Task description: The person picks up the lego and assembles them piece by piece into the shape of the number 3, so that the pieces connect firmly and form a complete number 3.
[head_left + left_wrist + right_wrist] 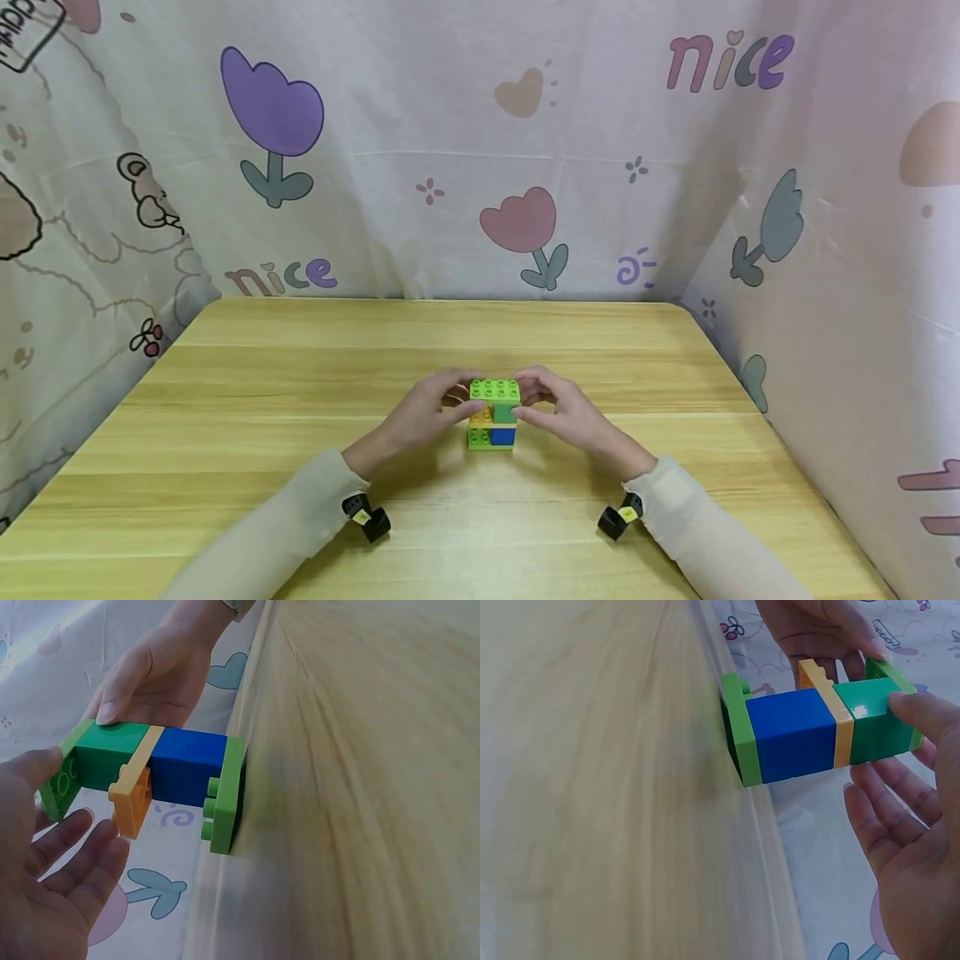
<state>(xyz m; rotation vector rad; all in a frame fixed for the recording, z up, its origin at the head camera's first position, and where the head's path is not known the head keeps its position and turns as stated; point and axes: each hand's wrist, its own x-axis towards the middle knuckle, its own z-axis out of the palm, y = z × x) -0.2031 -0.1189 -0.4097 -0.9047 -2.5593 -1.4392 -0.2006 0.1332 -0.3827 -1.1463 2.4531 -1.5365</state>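
Note:
In the head view a small tower of toy building blocks (504,436) stands upright at the middle of the table. It has a light green bottom plate (231,799), a blue block (791,735), an orange plate (133,796), a green block (871,720) and a light green top plate (495,390). The left hand (431,408) pinches the top plate at its left end, its lower fingers loosely bent beside the tower. From the other side the right hand (566,408) grips the upper part, thumb against the green block and fingers behind.
The wooden table (300,358) extends around the tower to all sides. Behind it and at both sides hangs a pale printed cloth (420,100). Small black wrist cameras sit on the left sleeve (300,508) and the right sleeve (690,508).

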